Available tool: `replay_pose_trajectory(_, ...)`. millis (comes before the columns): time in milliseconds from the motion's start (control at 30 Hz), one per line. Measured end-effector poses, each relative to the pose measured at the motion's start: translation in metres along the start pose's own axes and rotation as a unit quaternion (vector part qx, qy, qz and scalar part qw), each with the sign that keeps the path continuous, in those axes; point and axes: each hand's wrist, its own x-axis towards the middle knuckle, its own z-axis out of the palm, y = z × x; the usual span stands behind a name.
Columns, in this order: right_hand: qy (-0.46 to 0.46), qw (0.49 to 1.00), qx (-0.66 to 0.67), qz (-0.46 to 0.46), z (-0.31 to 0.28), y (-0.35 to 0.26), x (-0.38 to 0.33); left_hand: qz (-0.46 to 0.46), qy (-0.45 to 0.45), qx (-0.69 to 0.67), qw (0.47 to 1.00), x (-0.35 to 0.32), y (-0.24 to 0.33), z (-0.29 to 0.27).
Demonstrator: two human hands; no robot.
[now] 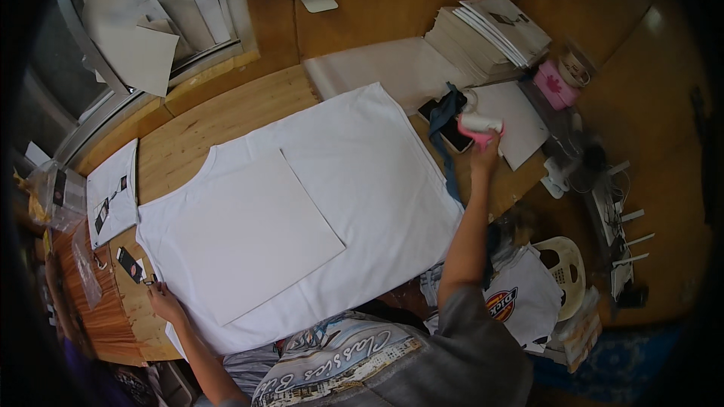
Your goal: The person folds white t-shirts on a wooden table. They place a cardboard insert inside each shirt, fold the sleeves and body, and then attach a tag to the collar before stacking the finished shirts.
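1. Shirt (pixel 385 173) lies flat on the table (pixel 249 105), under a white board (pixel 256 241).
2. Right hand (pixel 485 154) holds a pink roller (pixel 480 123).
3. Left hand (pixel 164 301) is by a black tag (pixel 130 264); I cannot tell what it holds.
4. Clear bag (pixel 66 194) at left, pink box (pixel 556 86) at right: insides hard to see.
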Motion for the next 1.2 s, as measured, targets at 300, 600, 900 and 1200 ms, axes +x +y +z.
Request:
replay_pose_trajectory(300, 0.069, 0.976, -0.064, -0.194, 0.054, 0.015, 0.137, -0.014, 0.059, 0.060, 0.996, 0.000, 0.005, 0.016)
replay_pose_trajectory(600, -0.220, 0.946, -0.174, -0.164, 0.094, 0.103, 0.112, -0.080, 0.099, -0.064, 0.990, -0.001, -0.011, 0.019)
replay_pose_trajectory(900, -0.313, 0.858, -0.308, -0.266, 0.091, 0.061, 0.140, -0.123, 0.068, -0.066, 0.988, 0.004, -0.002, -0.004)
replay_pose_trajectory(1200, -0.167, 0.877, -0.447, -0.062, 0.033, 0.004, 0.119, -0.134, 0.047, -0.145, 0.979, 0.008, -0.008, -0.013)
